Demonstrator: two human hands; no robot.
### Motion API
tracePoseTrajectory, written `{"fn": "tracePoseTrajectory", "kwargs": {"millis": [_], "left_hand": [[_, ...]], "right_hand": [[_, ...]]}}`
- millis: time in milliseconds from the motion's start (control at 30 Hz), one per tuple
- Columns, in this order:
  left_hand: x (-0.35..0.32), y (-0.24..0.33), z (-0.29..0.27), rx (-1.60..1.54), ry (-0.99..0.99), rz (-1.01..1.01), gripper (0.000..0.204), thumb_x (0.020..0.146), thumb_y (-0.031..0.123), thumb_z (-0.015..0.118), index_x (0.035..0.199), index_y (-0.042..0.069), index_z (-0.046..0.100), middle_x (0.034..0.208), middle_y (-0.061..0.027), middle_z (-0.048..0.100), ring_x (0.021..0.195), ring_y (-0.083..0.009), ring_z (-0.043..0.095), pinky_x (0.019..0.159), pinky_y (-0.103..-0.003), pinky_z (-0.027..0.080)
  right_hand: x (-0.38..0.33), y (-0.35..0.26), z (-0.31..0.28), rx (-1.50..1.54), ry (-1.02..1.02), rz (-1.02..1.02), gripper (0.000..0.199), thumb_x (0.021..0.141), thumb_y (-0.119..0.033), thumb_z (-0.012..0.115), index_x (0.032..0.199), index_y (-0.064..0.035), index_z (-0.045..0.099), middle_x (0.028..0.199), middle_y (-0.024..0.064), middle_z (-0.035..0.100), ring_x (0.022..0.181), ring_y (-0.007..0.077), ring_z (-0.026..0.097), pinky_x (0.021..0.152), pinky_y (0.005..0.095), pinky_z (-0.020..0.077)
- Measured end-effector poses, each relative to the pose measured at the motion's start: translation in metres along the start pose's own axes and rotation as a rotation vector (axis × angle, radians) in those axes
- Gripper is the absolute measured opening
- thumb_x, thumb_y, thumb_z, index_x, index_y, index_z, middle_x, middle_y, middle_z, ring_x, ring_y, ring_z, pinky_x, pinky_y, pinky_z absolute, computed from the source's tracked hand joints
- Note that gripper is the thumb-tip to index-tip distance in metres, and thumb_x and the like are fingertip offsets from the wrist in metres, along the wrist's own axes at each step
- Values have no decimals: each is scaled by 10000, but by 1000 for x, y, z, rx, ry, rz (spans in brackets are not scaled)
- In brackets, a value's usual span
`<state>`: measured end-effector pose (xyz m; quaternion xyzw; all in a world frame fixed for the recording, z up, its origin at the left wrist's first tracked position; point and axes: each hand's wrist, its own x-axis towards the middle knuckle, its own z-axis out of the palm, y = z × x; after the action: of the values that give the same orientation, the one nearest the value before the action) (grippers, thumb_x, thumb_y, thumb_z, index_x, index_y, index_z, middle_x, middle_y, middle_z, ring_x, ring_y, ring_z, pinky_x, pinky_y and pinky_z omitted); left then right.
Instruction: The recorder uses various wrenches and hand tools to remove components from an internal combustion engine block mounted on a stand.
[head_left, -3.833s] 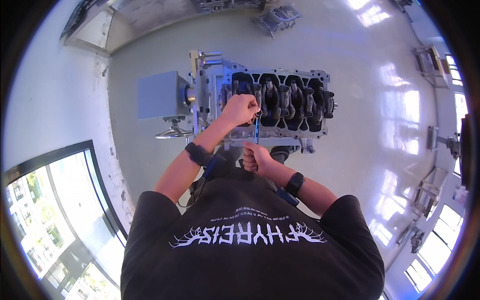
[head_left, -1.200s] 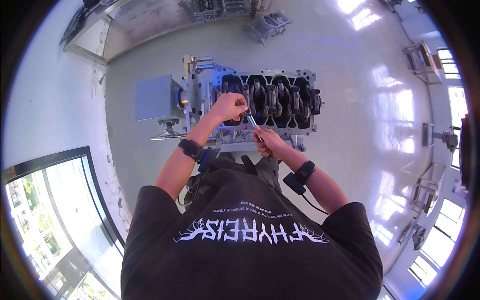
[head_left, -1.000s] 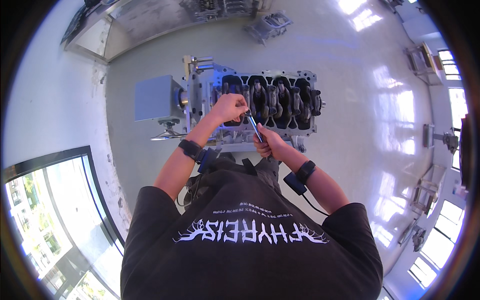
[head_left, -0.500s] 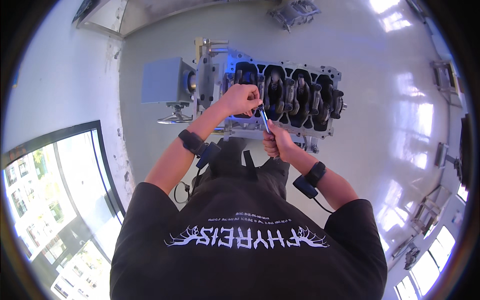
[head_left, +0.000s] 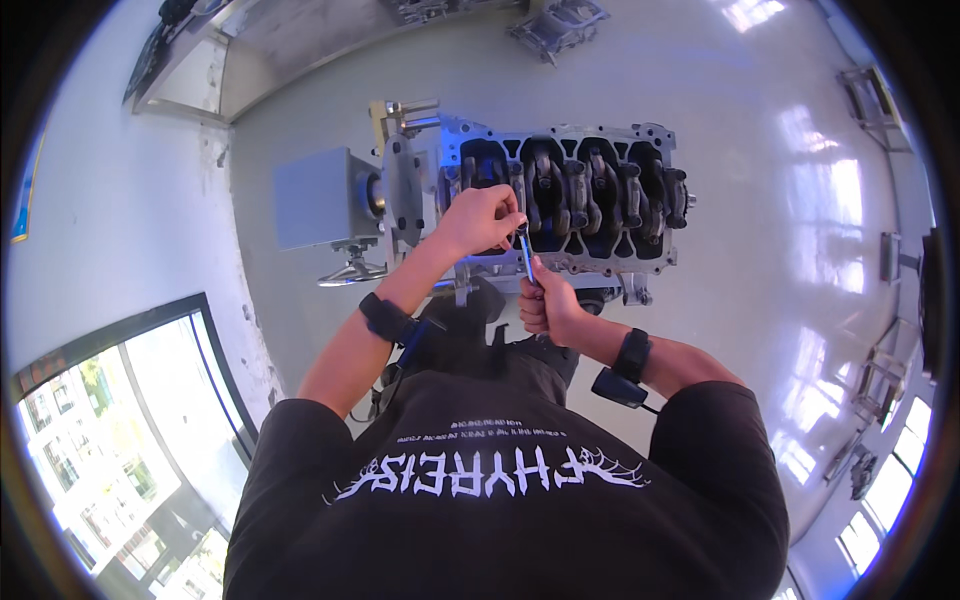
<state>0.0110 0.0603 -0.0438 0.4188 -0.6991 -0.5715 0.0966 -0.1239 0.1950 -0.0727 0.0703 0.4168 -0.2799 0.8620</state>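
Note:
An engine block [head_left: 655, 265] with its open side up lies before me, and a dark crankshaft [head_left: 577, 200] runs along its bays. My right hand [head_left: 552, 305] is closed round the handle of a slim metal ratchet wrench [head_left: 529, 258], over the block's near edge. At the wrench's far end, my left hand [head_left: 485, 220] has its fingers pinched together at the tool's head, above the left part of the block. Those fingers partly hide the head, and what lies under it cannot be made out.
The block is fixed at its left to a stand with a round plate [head_left: 403, 190], a grey box [head_left: 318, 200] and a handwheel [head_left: 350, 272]. Another metal casting [head_left: 557, 30] sits on the floor beyond. Metal frames [head_left: 872, 108] stand along the right wall.
The whole view has shifted slightly. The wrench has swung a little, its handle end now pointing more straight toward me. Both hands keep their hold on it.

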Motion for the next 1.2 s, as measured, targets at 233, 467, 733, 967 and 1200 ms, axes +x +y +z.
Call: {"fn": "tracePoseTrajectory", "kwargs": {"millis": [233, 467, 733, 967, 1200], "left_hand": [[0, -1, -6, -107, 8, -95, 152, 880, 129, 616, 862, -1, 540, 685, -83, 640, 597, -162, 678, 481, -249, 516], [2, -3, -5, -115, -57, -101, 155, 889, 145, 617, 861, 12, 542, 704, -73, 648, 617, -165, 682, 486, -259, 529], [-11, -3, -12, -322, -27, -75, 398, 945, 370, 481, 875, -12, 566, 708, -111, 635, 605, -203, 671, 524, -293, 538], [-75, -39, 24, -526, 149, 32, 320, 967, 288, 450, 897, 8, 588, 711, -85, 640, 606, -156, 625, 587, -272, 521], [-200, -156, 90, -498, 407, -370, 217, 916, 185, 514, 872, -7, 604, 674, -88, 624, 597, -173, 634, 541, -289, 518]], "right_hand": [[1, 5, -3, 26, -98, -63, 528, 936, -592, 340, 612, -177, 303, 503, -61, 188, 396, 87, 156, 390, 269, 111], [-3, 3, -8, -22, -113, -93, 534, 940, -585, 341, 601, -173, 311, 509, -69, 194, 398, 81, 175, 378, 249, 137], [-52, -19, 10, -15, -92, -354, 564, 938, -604, 322, 585, -166, 277, 506, -59, 177, 394, 87, 159, 384, 273, 116], [-43, -14, -83, -287, 362, -557, 561, 962, -509, 383, 594, -87, 419, 487, 6, 376, 402, 158, 398, 391, 317, 279], [-88, 81, -229, -1119, 900, -584, 613, 940, -476, 416, 714, 63, 600, 682, 251, 596, 671, 403, 583, 662, 483, 423]]}}
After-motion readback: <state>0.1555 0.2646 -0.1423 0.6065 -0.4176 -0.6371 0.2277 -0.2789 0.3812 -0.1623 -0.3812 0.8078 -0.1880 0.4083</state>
